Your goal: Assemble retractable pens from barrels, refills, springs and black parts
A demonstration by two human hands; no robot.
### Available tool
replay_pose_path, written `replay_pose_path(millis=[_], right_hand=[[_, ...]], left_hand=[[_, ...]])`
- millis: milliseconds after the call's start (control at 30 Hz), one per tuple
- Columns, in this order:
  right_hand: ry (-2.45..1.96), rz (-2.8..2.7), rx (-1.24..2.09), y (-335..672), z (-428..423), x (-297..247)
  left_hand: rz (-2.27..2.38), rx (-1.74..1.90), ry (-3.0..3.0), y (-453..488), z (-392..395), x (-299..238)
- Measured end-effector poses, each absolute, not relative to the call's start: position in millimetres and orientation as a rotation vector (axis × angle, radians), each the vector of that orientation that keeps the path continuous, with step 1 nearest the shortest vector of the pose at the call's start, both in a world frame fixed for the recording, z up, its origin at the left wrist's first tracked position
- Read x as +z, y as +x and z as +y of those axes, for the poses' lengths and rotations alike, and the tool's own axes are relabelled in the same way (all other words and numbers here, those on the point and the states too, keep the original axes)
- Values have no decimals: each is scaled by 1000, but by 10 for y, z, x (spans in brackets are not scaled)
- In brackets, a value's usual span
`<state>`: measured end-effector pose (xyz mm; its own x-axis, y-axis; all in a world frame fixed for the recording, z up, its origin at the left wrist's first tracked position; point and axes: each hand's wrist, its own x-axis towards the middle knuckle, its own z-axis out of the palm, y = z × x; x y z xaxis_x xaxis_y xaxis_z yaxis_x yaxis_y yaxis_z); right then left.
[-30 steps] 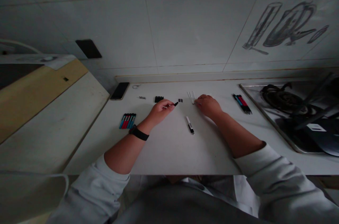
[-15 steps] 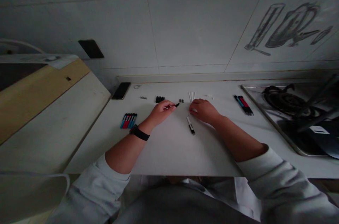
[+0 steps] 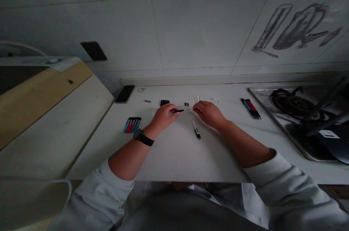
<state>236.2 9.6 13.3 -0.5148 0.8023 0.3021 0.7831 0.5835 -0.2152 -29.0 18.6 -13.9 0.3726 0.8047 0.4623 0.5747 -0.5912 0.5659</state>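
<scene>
My left hand (image 3: 164, 115) pinches a short black pen part (image 3: 178, 111), which points to the right. Facing it, my right hand (image 3: 207, 112) is closed on a thin white pen refill (image 3: 191, 110) whose tip sticks out to the left. A small gap separates the two parts. Below them on the white table lies a white and black pen barrel (image 3: 196, 130). More white refills (image 3: 197, 98) lie just behind my right hand. Several black pen pieces (image 3: 164, 102) sit behind my left hand, and two small dark grips (image 3: 187, 104) lie between the hands.
Coloured barrels (image 3: 132, 124) lie at the left, near small springs (image 3: 147, 101) and a phone (image 3: 124, 94). Tiny clear pieces (image 3: 215, 99) are at the back right. Several pens (image 3: 250, 108) lie beside a metal-edged stove (image 3: 293, 143). A wooden-edged cabinet (image 3: 54, 114) bounds the left.
The black part in my left hand has turned from slanted to nearly level. My right hand has shifted slightly left, and the refill's tip now points left instead of down.
</scene>
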Motion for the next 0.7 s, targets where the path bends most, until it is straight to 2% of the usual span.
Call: replay_pose_path(millis=[700], right_hand=[[-1172, -2317, 57, 2313, 47, 65]], left_hand=[[1162, 1052, 2414, -242, 153, -129]])
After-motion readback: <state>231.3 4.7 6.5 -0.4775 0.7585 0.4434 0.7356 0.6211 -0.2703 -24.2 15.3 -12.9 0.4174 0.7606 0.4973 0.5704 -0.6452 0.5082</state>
